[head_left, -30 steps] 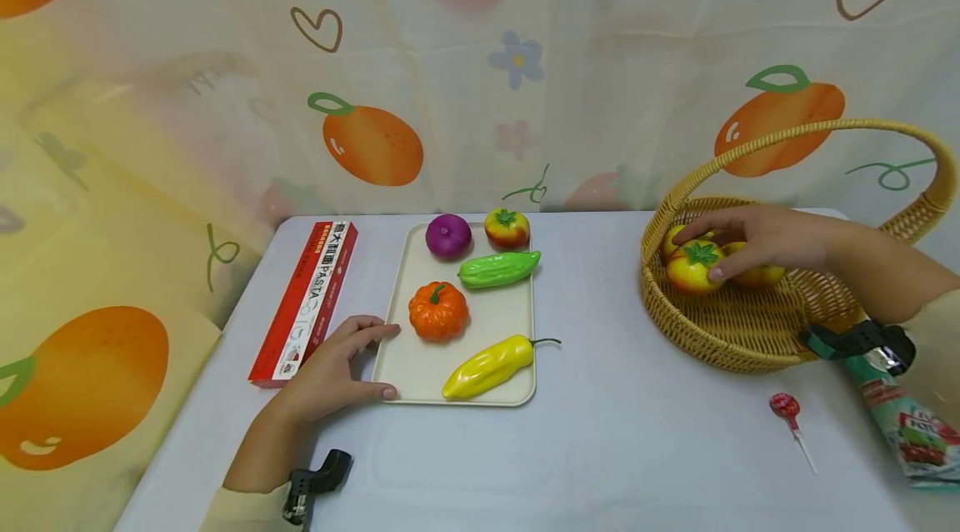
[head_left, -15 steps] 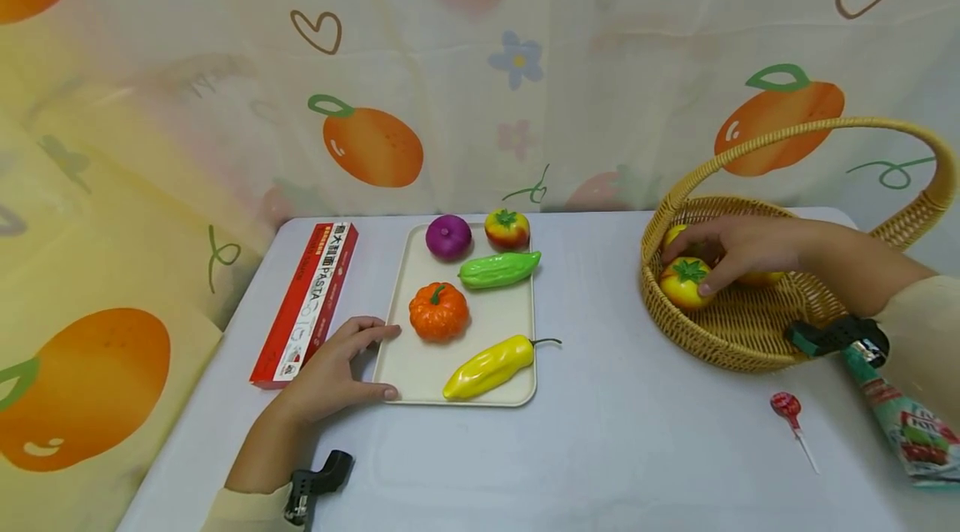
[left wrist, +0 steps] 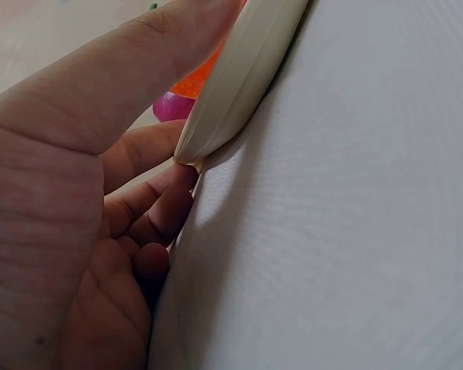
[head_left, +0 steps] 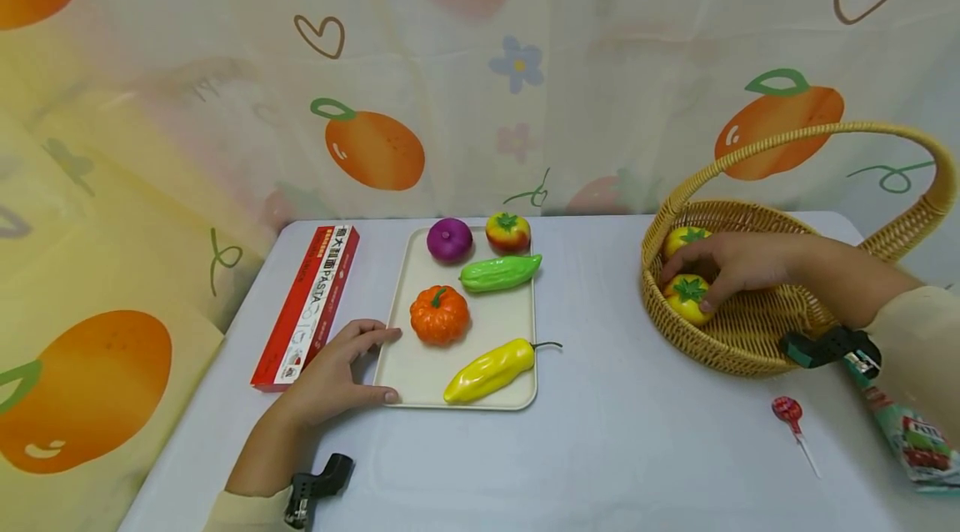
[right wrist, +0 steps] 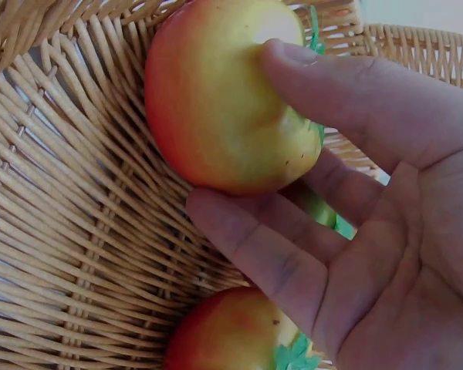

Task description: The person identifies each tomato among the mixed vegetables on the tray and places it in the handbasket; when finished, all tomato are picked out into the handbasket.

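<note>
In the head view, my right hand [head_left: 750, 261] reaches into the wicker basket [head_left: 731, 348] and holds a red-yellow toy persimmon [head_left: 688, 300] near the left wall. The right wrist view has the thumb on one side of this persimmon [right wrist: 228, 100] and fingertips at its underside. A second persimmon [head_left: 684, 238] lies behind it; the fingers partly cover the space between. At the tray's front-left corner, my left hand [head_left: 333, 373] grips the cream tray [head_left: 405, 369], thumb on the front rim and fingers along the left side, as the left wrist view shows the rim [left wrist: 239, 85] up close.
On the tray are an orange pumpkin [head_left: 439, 316], a yellow pepper [head_left: 489, 371], a green gourd [head_left: 500, 273], a purple onion [head_left: 450, 241] and another persimmon [head_left: 508, 233]. A red pasta box [head_left: 305, 307] lies left; a lollipop [head_left: 789, 414] and a bag [head_left: 918, 440] lie right.
My right hand has shifted left and toward me with the persimmon, which now sits lower by the basket's left wall. More of the persimmon behind shows. The left hand stays on the tray.
</note>
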The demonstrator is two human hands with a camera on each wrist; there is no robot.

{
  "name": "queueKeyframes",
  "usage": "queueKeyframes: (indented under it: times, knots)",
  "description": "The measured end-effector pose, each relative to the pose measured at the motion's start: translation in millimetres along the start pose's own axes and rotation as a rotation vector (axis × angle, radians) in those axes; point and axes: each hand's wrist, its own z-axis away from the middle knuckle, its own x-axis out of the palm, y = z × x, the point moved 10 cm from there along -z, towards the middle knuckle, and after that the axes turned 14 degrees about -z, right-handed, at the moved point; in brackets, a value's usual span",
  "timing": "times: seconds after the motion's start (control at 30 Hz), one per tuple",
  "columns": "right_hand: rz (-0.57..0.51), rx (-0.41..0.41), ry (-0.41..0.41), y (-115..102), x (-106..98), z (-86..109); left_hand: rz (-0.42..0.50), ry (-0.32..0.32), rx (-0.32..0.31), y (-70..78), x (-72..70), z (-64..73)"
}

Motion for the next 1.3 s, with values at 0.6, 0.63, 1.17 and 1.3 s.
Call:
queueKeyframes:
  times: [0.6, 0.63, 1.17, 1.3]
  knots:
    - [-0.026, -0.029, 0.024, -1.6, -0.9, 8.8, -0.022, 0.008, 0.016, 1.4, -1.0, 0.4]
    - [-0.038, -0.034, 0.027, -1.8, -1.2, 9.8, -0.023, 0.008, 0.015, 1.2, -1.0, 0.2]
    - [-0.014, -0.111, 0.158, -9.2, -14.0, 29.9, -0.016, 0.004, 0.02, -0.8, -0.9, 1.5]
    - [0.039, -0.094, 0.203, -6.6, -16.7, 37.1, -0.013, 0.005, 0.021, -0.2, -0.8, 1.4]
